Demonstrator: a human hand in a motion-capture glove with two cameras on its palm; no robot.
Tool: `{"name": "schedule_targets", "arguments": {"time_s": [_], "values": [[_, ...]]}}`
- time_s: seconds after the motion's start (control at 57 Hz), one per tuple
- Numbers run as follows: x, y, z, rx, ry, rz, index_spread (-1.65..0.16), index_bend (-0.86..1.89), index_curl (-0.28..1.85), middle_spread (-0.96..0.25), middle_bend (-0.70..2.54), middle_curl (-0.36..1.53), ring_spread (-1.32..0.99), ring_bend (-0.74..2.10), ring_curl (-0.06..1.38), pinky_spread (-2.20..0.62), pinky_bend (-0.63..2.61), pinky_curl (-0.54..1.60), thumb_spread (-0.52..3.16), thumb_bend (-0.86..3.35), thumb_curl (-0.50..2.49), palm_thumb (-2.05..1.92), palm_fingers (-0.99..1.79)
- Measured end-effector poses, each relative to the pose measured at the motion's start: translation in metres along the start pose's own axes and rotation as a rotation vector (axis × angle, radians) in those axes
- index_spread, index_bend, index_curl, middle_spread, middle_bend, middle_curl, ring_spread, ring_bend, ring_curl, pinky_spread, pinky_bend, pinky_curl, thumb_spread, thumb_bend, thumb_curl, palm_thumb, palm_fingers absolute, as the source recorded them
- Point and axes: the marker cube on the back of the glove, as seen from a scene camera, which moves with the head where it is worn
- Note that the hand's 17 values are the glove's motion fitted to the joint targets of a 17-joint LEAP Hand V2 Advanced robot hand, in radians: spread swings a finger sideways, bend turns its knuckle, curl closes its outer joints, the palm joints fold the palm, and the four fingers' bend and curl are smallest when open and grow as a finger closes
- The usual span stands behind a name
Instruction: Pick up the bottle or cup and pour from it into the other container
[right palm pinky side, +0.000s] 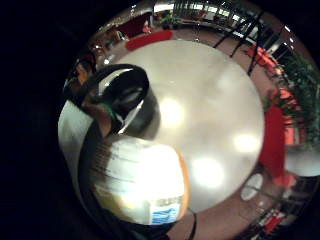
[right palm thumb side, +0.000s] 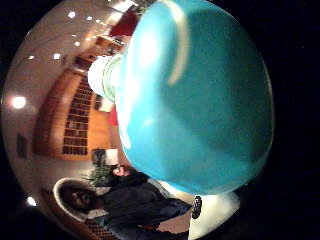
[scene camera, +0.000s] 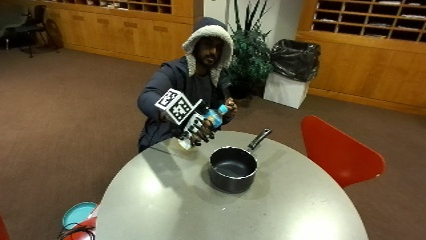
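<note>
within the curled fingers (scene camera: 204, 131) of the gloved right hand (scene camera: 198, 128), the bottle (scene camera: 208, 120) was held above the counter (scene camera: 166, 200), the other hand at its cap, likely unscrewing; the pot (scene camera: 233, 170) sat just beyond.

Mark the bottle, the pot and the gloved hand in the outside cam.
bottle (scene camera: 214, 116): outside view, on its blue label.
pot (scene camera: 232, 170): outside view, on its dark inner wall.
gloved right hand (scene camera: 198, 131): outside view, on the fingers round the bottle.
</note>
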Motion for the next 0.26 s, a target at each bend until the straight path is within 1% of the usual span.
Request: {"name": "schedule_targets", "arguments": {"time_s": [0.123, 0.263], "values": [[0.013, 0.030, 0.003, 0.057, -0.341, -0.015, -0.29, 0.11, 0.30, -0.28, 0.40, 0.44, -0.17, 0.61, 0.42, -0.11, 0.42, 0.38, 0.63, -0.03, 0.51, 0.98, 1.19], [0.029, 0.058, 0.006, 0.131, -0.552, -0.049, -0.30, 0.11, 0.29, -0.27, 0.39, 0.43, -0.17, 0.62, 0.42, -0.09, 0.42, 0.38, 0.61, -0.03, 0.52, 0.97, 1.18]]}}
